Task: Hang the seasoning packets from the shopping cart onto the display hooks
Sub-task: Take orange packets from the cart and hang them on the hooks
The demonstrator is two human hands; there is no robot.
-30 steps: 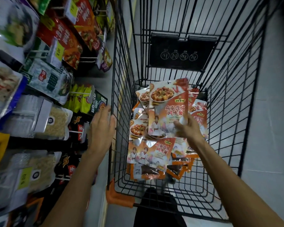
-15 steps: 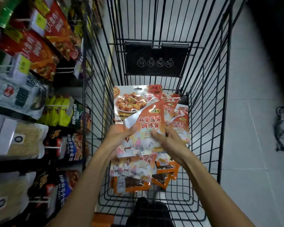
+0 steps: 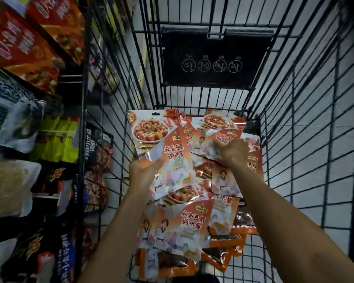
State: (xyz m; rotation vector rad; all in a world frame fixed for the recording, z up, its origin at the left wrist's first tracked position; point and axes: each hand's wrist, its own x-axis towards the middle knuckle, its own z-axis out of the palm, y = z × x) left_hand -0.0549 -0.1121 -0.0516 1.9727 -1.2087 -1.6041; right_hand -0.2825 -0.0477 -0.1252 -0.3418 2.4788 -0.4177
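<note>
Head view, risks first:
- The front packet [image 3: 161, 144] is glossy and floppy, and my left hand [image 3: 143, 172] holds it low down. I judge it could slip or fold on the lift.
- Its hang hole [image 3: 155, 113] sits at the far top edge, away from the grip. Threading it onto the display hooks [image 3: 57, 131] at frame left may miss.
- The wire wall of the shopping cart [image 3: 294, 139] could snag a corner on the way out.

Pose:
- Left hand, centre frame: thumb across the packet's face, fingers behind, grasping it.
- Right hand [image 3: 231, 152], centre-right: fingers curled over a second packet [image 3: 219, 127], gripping its lower part.
- Both packets sit above the pile [image 3: 188, 223] in the cart.
</note>
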